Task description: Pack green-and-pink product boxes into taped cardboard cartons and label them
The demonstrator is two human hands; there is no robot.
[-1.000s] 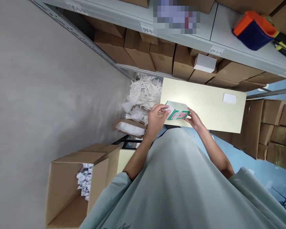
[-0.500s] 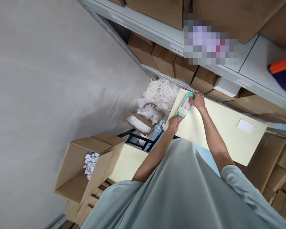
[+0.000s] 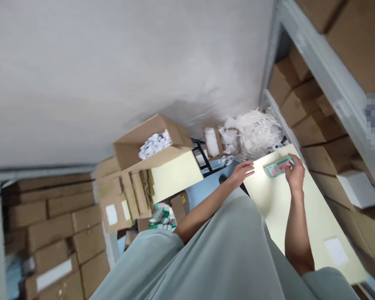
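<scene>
A slim green and pink package (image 3: 276,168) with a pale label is at the far end of the cream tabletop (image 3: 275,208). My right hand (image 3: 295,174) grips its right end, thumb and fingers bent around it. Over the near left edge of the tabletop, my left hand (image 3: 241,173) holds nothing, its fingers stretched out toward the package but apart from it. A white slip of paper (image 3: 336,251) lies farther down the same top.
White paper strips (image 3: 258,129) are heaped beyond the table. To the left, an open carton (image 3: 137,137) holds crumpled paper, near a second cream surface (image 3: 176,177). Below it sits a box of green and pink packages (image 3: 162,216). Shelves of brown boxes (image 3: 315,125) line the right.
My left hand has let go of the package and opened, moving away from it. My right hand keeps its hold. The view has swung left, bringing the left-hand boxes into sight.
</scene>
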